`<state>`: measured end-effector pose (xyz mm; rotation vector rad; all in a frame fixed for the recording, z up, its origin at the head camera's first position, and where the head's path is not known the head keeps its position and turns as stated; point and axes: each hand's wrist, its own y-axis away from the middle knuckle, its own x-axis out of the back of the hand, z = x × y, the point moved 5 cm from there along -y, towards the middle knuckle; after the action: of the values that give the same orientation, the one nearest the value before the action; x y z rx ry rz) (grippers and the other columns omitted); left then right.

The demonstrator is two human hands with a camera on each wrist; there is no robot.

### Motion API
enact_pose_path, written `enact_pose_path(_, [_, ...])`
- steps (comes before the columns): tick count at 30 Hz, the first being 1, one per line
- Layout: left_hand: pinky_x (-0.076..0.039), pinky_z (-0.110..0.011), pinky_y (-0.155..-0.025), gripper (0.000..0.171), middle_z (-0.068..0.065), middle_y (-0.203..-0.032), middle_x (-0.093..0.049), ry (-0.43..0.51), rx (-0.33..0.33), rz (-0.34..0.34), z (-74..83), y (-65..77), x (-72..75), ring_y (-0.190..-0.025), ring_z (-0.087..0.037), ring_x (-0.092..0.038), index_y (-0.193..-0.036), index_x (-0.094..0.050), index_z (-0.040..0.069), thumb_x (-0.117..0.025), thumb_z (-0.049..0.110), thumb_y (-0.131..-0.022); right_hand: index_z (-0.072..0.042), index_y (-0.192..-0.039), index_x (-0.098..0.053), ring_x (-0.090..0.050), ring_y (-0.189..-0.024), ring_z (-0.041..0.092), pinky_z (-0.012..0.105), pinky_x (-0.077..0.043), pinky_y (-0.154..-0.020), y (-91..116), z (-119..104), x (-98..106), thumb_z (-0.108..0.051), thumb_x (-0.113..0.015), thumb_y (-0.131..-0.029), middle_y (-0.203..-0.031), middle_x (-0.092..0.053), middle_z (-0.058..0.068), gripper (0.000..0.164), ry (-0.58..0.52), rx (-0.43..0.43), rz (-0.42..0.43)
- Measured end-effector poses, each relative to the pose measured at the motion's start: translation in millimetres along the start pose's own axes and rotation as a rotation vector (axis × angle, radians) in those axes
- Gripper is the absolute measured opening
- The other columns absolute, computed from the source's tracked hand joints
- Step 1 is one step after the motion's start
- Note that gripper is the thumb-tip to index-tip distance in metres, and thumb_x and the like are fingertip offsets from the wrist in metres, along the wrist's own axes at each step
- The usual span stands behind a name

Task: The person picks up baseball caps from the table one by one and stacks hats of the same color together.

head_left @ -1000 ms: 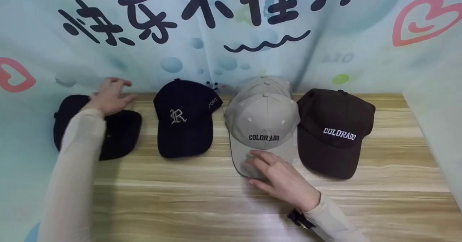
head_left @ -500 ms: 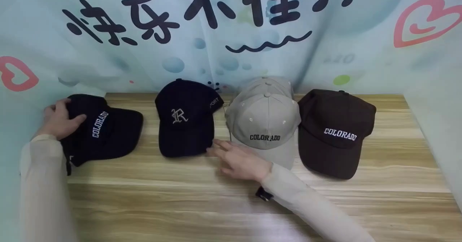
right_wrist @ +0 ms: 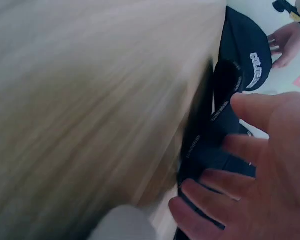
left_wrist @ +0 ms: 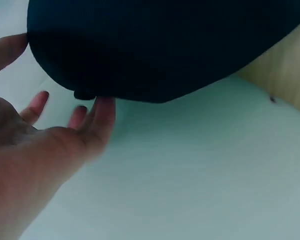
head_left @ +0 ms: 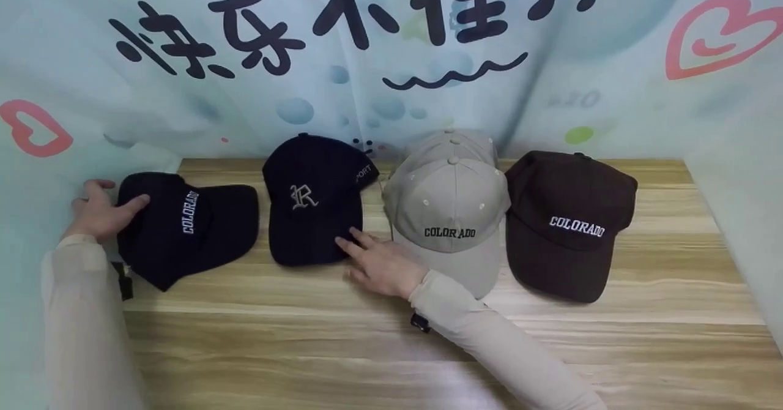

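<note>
In the head view a navy cap lettered COLORADO point(head_left: 159, 232) lies turned sideways at the far left, its brim pointing right. My left hand point(head_left: 107, 209) touches its crown from the left, the fingers spread. The left wrist view has a finger and the thumb of that hand point(left_wrist: 45, 150) at the edge of the dark crown point(left_wrist: 140, 50), near its button. Beside it is a navy cap with an R point(head_left: 312, 238), brim toward me. My right hand point(head_left: 384, 265) rests its fingertips on that brim's right corner; the right wrist view shows the fingers extended under the brim's edge.
Stacked grey caps point(head_left: 449, 202) stand right of the R cap, partly behind my right hand. A dark brown COLORADO cap point(head_left: 569, 220) sits at the right against them. Behind the wooden tabletop point(head_left: 342, 349) hangs a printed light-blue backdrop point(head_left: 232, 110).
The left navy cap has turned, its lettering coming into view, and shifted right. My left hand went from above it to its left side. My right hand moved left from the grey caps to the R cap.
</note>
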<state>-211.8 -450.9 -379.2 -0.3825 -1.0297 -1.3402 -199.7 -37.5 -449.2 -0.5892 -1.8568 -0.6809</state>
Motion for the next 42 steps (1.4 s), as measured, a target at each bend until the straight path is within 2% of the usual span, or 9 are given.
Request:
enact_pose_path(6, [-0.015, -0.064, -0.106, 0.094, -0.047, -0.142, -0.005, 0.068, -0.045, -0.035, 13.6, -3.7, 3.0, -0.129, -0.056, -0.014, -0.142, 0.002, -0.018, -0.046, 0.049, -0.096, -0.017, -0.149, -0.038, -0.04, -0.133, 0.034, 0.044, -0.038, -0.103, -8, -5, 9, -0.042, -0.052, -0.098, -0.151, -0.032, 0.018, 0.058, 0.04, -0.006, 0.023])
enact_pose_path(12, [-0.014, -0.061, -0.106, 0.071, -0.041, -0.148, 0.001, 0.184, -0.157, -0.015, 34.5, -1.3, 7.4, -0.133, -0.052, -0.008, -0.146, -0.001, -0.011, -0.036, 0.032, -0.103, -0.029, -0.151, -0.034, -0.034, -0.136, 0.035, 0.042, -0.04, -0.101, -25, -5, 15, -0.041, -0.053, -0.098, -0.156, -0.022, 0.013, 0.057, -0.005, 0.059, 0.056])
enact_pose_path(18, [-0.036, -0.03, -0.085, 0.055, -0.026, -0.125, -0.034, 0.115, -0.278, 0.048, 52.9, 8.4, 17.7, -0.098, -0.025, -0.045, -0.145, -0.016, 0.0, -0.041, 0.024, -0.103, -0.032, -0.149, -0.038, -0.048, -0.127, 0.031, 0.045, -0.051, -0.083, -29, -10, 13, -0.048, -0.049, -0.098, -0.152, -0.034, 0.011, 0.054, 0.146, 0.043, 0.144])
enact_pose_path(21, [-0.036, -0.02, -0.076, 0.058, -0.015, -0.114, -0.043, 0.093, -0.274, 0.041, 63.3, 13.7, 22.7, -0.081, -0.008, -0.049, -0.145, -0.017, 0.004, -0.048, 0.025, -0.101, -0.032, -0.148, -0.04, -0.051, -0.124, 0.031, 0.046, -0.05, -0.083, -30, -11, 14, -0.047, -0.046, -0.1, -0.151, -0.037, 0.011, 0.051, 0.154, 0.031, 0.157])
enact_pose_path(24, [-0.037, -0.028, -0.086, 0.064, -0.017, -0.119, -0.044, 0.09, -0.236, 0.012, 70.5, 18.0, 25.3, -0.084, -0.006, -0.049, -0.145, -0.016, 0.004, -0.052, 0.03, -0.099, -0.032, -0.149, -0.038, -0.047, -0.127, 0.032, 0.049, -0.047, -0.088, -31, -7, 14, -0.043, -0.046, -0.101, -0.153, -0.033, 0.01, 0.05, 0.09, 0.037, 0.103])
enact_pose_path(28, [-0.032, -0.05, -0.095, 0.065, -0.031, -0.134, -0.036, 0.077, -0.196, -0.011, 76.1, 22.5, 27.6, -0.102, -0.024, -0.043, -0.141, -0.022, -0.002, -0.053, 0.035, -0.098, -0.028, -0.148, -0.04, -0.043, -0.13, 0.033, 0.05, -0.042, -0.096, -30, 4, 17, -0.04, -0.047, -0.101, -0.153, -0.031, 0.011, 0.049, -0.008, 0.08, 0.028])
enact_pose_path(33, [-0.036, -0.036, -0.085, 0.057, -0.028, -0.122, -0.044, -0.017, -0.239, -0.003, 88.9, 28.3, 29.5, -0.1, -0.029, -0.04, -0.132, -0.037, -0.008, -0.053, 0.035, -0.098, -0.015, -0.141, -0.051, -0.05, -0.124, 0.033, 0.048, -0.041, -0.099, -14, 14, 31, -0.032, -0.055, -0.099, -0.142, -0.046, 0.018, 0.045, -0.028, 0.161, 0.07])
enact_pose_path(38, [-0.036, -0.027, -0.071, 0.035, -0.012, -0.094, -0.055, -0.098, -0.331, 0.031, 114.2, 37.9, 33.6, -0.083, -0.017, -0.046, -0.111, -0.057, 0.0, -0.056, 0.032, -0.097, -0.008, -0.128, -0.061, -0.058, -0.111, 0.032, 0.045, -0.047, -0.092, 16, 20, 51, -0.024, -0.063, -0.094, -0.125, -0.059, 0.016, 0.038, 0.008, 0.221, 0.132])
enact_pose_path(42, [-0.036, -0.028, -0.066, 0.018, -0.009, -0.082, -0.053, -0.094, -0.425, 0.04, 142.7, 51.2, 33.3, -0.079, -0.019, -0.047, -0.094, -0.059, 0.006, -0.057, 0.024, -0.095, -0.005, -0.118, -0.065, -0.062, -0.098, 0.03, 0.043, -0.05, -0.084, 43, 27, 67, -0.024, -0.064, -0.093, -0.111, -0.065, 0.014, 0.031, 0.061, 0.28, 0.195])
